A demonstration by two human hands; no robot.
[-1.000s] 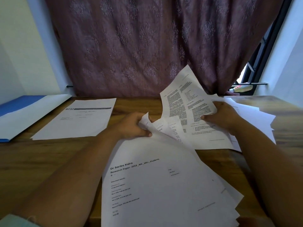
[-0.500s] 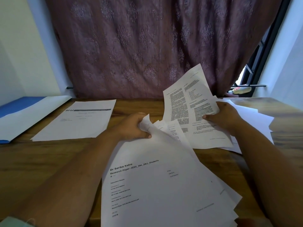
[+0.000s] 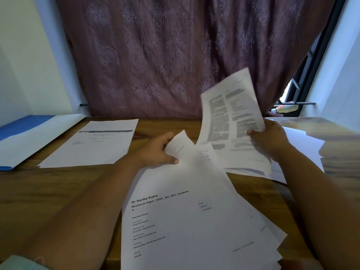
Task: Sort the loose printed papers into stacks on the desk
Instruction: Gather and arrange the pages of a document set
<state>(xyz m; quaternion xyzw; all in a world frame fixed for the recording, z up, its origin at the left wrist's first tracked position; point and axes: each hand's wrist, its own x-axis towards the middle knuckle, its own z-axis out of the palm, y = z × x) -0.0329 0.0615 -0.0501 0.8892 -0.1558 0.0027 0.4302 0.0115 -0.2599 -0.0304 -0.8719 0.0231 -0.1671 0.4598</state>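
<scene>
Left hand (image 3: 155, 151) pinches top edge of fanned bundle (image 3: 187, 221) at desk (image 3: 58, 191) front edge; right hand (image 3: 270, 140) grips raised printed sheet (image 3: 229, 114); stack (image 3: 93, 143) near back-left corner.

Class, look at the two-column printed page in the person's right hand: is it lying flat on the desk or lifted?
Lifted. The right hand pinches the two-column page at its edge, and its top stands against the curtain.

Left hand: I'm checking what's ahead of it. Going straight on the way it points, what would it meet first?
Probably the printed sheet that the right hand holds raised; depth is unclear.
</scene>
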